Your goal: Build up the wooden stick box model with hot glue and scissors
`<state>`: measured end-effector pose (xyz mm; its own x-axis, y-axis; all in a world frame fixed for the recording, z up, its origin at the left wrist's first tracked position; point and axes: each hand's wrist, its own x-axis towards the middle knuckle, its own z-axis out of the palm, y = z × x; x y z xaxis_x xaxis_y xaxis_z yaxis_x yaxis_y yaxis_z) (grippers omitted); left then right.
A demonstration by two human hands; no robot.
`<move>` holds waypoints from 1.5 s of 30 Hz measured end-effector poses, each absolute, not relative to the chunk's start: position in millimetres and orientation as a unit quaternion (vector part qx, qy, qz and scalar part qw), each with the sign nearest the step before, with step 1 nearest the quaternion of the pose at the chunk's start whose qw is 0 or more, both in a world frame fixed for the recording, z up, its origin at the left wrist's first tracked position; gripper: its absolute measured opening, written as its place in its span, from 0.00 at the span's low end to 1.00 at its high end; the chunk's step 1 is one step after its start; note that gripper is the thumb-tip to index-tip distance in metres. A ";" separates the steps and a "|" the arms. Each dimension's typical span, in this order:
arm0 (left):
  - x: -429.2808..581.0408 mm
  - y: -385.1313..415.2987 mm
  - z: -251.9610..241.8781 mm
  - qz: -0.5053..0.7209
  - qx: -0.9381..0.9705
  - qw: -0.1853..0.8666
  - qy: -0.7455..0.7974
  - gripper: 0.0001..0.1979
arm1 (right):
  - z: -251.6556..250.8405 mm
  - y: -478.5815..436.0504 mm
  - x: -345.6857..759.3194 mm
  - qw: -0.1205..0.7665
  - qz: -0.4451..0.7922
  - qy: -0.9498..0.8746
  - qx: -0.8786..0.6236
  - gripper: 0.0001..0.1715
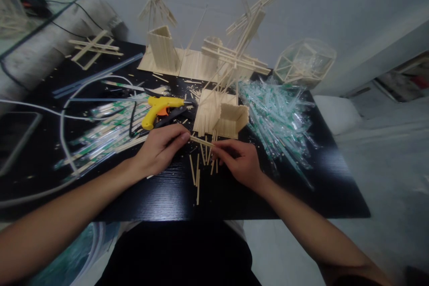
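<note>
My left hand (161, 149) and my right hand (239, 161) meet over the black table (167, 196), both pinching one short wooden stick (201, 141) between their fingertips. Several loose sticks (197, 170) lie on the table just below my hands. Right behind them stands a small open box built of sticks (231, 120) beside a flat panel of sticks (206, 111). A yellow glue gun (157, 109) lies just beyond my left hand.
A heap of clear plastic wrappers (281, 120) covers the right side of the table. Wrapped sticks (107, 136) and white cables (63, 125) lie at left. Stick windmill models (234, 53) and a stick tower (162, 49) stand at the back, with a wire-frame polyhedron (303, 62) at back right.
</note>
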<state>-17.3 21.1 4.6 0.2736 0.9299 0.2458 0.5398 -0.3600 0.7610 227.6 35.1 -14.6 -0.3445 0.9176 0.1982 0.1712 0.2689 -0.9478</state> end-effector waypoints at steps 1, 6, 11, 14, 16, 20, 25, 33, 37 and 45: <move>-18.5 21.7 4.8 0.354 0.739 0.276 0.502 0.14 | -13.5 35.4 227.9 0.412 0.459 -0.678 -0.400 0.07; -23.9 24.0 4.1 0.405 0.691 0.257 0.541 0.15 | -12.1 36.9 229.1 0.413 0.462 -0.669 -0.410 0.06; -23.2 23.6 1.8 0.418 0.693 0.242 0.536 0.14 | -16.1 37.5 229.3 0.410 0.450 -0.678 -0.412 0.08; -23.3 22.9 1.2 0.405 0.711 0.223 0.529 0.12 | -17.4 37.9 229.6 0.408 0.445 -0.680 -0.415 0.08; -23.6 22.7 1.1 0.403 0.717 0.218 0.526 0.10 | -17.2 38.2 229.5 0.404 0.443 -0.681 -0.420 0.08; -23.2 23.2 -1.2 0.401 0.720 0.251 0.508 0.09 | -16.5 38.3 229.2 0.396 0.434 -0.688 -0.427 0.09; -22.6 22.8 -1.8 0.393 0.723 0.296 0.486 0.07 | -16.8 38.3 229.5 0.389 0.429 -0.693 -0.429 0.10; -22.2 20.9 11.7 0.368 0.757 0.201 0.500 0.15 | -15.2 37.7 229.1 0.382 0.423 -0.703 -0.426 0.09; -21.5 20.6 9.2 0.356 0.753 0.227 0.504 0.17 | -16.4 38.1 229.1 0.381 0.424 -0.705 -0.421 0.09; -20.7 24.8 -1.0 0.409 0.709 0.291 0.495 0.07 | -15.1 38.8 228.8 0.377 0.424 -0.709 -0.418 0.09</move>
